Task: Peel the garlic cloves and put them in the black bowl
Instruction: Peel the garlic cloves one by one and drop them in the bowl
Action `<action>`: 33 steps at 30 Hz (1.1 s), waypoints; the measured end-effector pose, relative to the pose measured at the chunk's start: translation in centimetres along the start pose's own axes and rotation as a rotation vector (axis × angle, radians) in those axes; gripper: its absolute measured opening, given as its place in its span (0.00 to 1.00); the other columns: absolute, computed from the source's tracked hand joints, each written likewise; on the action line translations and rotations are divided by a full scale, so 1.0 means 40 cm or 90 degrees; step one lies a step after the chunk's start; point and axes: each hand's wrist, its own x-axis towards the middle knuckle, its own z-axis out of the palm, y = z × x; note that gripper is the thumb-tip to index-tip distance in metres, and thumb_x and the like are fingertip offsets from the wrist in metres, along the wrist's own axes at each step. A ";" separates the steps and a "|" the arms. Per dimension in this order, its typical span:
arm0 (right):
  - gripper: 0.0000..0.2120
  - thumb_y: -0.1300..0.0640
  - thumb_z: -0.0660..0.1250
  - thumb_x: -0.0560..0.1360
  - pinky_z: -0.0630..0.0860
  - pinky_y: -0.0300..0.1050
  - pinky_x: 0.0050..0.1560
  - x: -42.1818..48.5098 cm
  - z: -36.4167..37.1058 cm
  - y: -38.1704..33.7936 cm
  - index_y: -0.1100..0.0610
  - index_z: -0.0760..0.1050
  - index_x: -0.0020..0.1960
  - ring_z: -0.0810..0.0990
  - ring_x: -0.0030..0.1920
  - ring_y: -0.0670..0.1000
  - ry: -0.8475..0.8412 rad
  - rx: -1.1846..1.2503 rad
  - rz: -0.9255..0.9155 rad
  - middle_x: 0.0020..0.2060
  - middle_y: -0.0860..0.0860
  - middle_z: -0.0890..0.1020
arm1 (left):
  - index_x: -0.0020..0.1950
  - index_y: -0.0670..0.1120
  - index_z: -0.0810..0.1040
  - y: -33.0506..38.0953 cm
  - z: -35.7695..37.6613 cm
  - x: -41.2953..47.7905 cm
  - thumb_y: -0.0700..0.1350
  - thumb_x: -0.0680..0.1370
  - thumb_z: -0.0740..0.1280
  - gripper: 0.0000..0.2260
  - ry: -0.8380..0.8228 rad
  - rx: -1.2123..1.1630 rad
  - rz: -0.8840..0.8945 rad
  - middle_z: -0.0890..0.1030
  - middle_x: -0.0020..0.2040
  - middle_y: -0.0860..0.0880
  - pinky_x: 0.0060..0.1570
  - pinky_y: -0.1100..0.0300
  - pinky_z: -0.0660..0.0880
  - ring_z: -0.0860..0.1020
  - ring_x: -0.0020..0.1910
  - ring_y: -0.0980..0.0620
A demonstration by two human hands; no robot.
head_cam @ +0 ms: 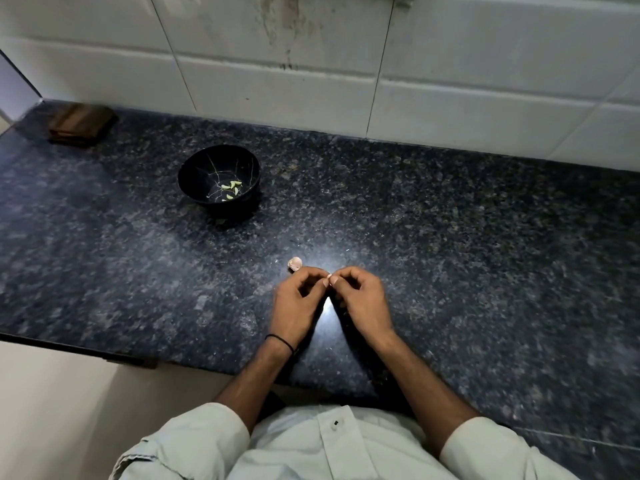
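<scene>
Both hands meet above the speckled granite counter (485, 254). The left hand (297, 304) and right hand (364, 303), fingers curled, pinch one small garlic clove (327, 280) between their fingertips. A pinkish-skinned garlic piece (295, 264) lies on the counter just beside the left hand, at its 12 o'clock. The black bowl (194, 173), well apart at 11 o'clock, holds several pale peeled cloves (230, 190). A wooden box (81, 124) sits at 10 o'clock by the tiled wall (277, 91).
</scene>
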 end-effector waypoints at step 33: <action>0.08 0.69 0.69 0.72 0.63 0.35 0.21 0.017 0.006 -0.052 0.62 0.78 0.35 0.69 0.21 0.48 0.015 0.109 0.183 0.24 0.55 0.75 | 0.46 0.43 0.85 0.002 -0.005 0.008 0.37 0.77 0.70 0.04 -0.006 0.003 -0.044 0.86 0.41 0.49 0.46 0.59 0.79 0.84 0.43 0.49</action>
